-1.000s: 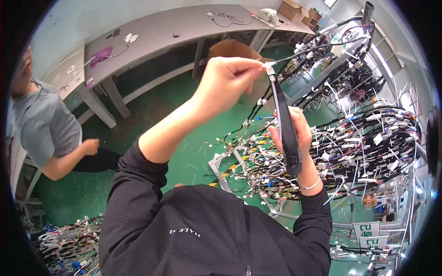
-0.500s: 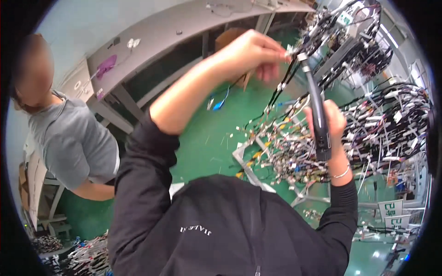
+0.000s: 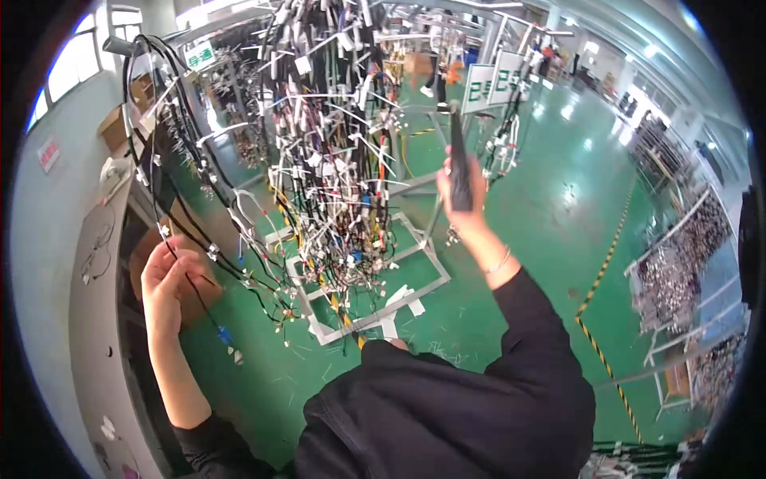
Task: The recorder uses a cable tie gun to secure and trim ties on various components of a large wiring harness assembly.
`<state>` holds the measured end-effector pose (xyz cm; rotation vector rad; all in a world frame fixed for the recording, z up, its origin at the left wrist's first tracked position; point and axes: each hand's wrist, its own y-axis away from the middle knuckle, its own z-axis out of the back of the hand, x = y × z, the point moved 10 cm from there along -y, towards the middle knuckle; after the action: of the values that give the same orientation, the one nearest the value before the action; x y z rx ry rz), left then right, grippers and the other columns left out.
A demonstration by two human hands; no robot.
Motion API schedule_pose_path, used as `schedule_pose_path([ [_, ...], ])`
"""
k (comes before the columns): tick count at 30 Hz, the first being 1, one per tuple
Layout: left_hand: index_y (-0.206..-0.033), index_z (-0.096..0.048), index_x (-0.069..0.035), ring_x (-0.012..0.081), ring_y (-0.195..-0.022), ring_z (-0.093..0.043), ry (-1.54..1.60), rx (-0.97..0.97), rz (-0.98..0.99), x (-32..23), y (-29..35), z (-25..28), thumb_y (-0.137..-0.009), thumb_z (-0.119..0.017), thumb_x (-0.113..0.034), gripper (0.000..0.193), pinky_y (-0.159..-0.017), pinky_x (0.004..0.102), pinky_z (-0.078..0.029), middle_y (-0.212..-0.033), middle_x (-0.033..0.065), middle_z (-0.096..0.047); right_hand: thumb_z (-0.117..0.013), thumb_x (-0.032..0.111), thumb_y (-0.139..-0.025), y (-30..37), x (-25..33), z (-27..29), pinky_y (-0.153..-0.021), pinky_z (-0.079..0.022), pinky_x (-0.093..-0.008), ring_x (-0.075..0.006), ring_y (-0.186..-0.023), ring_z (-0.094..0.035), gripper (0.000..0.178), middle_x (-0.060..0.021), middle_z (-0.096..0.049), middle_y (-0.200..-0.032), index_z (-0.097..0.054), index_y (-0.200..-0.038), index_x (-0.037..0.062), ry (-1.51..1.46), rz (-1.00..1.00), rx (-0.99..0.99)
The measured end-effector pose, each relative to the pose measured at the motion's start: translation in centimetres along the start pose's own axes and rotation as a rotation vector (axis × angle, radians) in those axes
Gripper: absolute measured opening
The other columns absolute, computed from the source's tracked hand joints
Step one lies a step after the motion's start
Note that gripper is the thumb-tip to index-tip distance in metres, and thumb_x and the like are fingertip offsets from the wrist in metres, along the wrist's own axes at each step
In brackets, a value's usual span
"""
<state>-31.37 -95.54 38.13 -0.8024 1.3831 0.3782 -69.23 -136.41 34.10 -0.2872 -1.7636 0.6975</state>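
Note:
My left hand [image 3: 166, 275], at the left, is pinched on a thin black branch of a hanging wire harness, just below a small white piece on it. The branch's loose end hangs below the fingers and carries a blue connector [image 3: 224, 334] and small white ones. My right hand [image 3: 472, 203] is raised right of the large bundle, its fingers wrapped round a black cable tie gun [image 3: 460, 160] held upright. The gun's tip points up, apart from the harness in my left hand.
A dense mass of hung wire harnesses [image 3: 335, 176] fills the middle above a metal frame base [image 3: 435, 279]. A grey bench [image 3: 92, 335] runs along the left. Yellow-black tape [image 3: 594, 291] marks the green floor. More harnesses [image 3: 678, 263] hang on racks at the right.
My view has swung right, away from the bench and the co-worker. The cable tie gun has come away from the harness to the right. My left hand is now lower on a harness branch.

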Motion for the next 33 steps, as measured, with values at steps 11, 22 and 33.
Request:
schedule_pose_path([
  [11, -0.118, -0.063, 0.000, 0.0197, -0.095, -0.069, 0.159, 0.001, -0.023, 0.7, -1.5, 2.6, -0.092, -0.063, -0.005, 0.026, -0.084, 0.0330, -0.057, -0.105, 0.0114, -0.070, -0.059, 0.032, -0.090, -16.2, -12.8, 13.9, -0.056, -0.046, -0.0429, -0.0239, -0.062, -0.053, 0.020, -0.0020, -0.055, -0.069, -0.056, -0.079, 0.0147, -0.023, -0.338, -0.127],
  [22, -0.098, -0.056, -0.006, 0.0247, -0.079, -0.057, -0.172, -0.466, -0.642, -2.4, 2.2, 0.0, -0.082, -0.046, 0.009, 0.024, -0.062, 0.0343, -0.051, -0.099, 0.0106, -0.052, -0.048, 0.025, -0.104, 6.2, -3.6, -41.6, -0.089, -0.051, -0.0473, -0.0328, -0.098, -0.062, 0.037, -0.0175, -0.066, -0.110, -0.060, -0.127, -0.0013, -0.072, 0.413, 0.800],
  [33, -0.090, -0.068, 0.002, 0.0093, -0.065, -0.055, 0.166, -0.306, -0.221, 0.4, 1.5, -3.8, -0.075, -0.081, -0.013, 0.025, -0.058, 0.0285, -0.045, -0.070, 0.0018, -0.060, -0.046, 0.021, -0.106, 16.7, 7.2, -29.1, -0.085, -0.048, -0.0482, -0.0389, -0.094, -0.061, 0.034, -0.0207, -0.066, -0.105, -0.067, -0.114, -0.0046, 0.178, 0.886, 0.567],
])
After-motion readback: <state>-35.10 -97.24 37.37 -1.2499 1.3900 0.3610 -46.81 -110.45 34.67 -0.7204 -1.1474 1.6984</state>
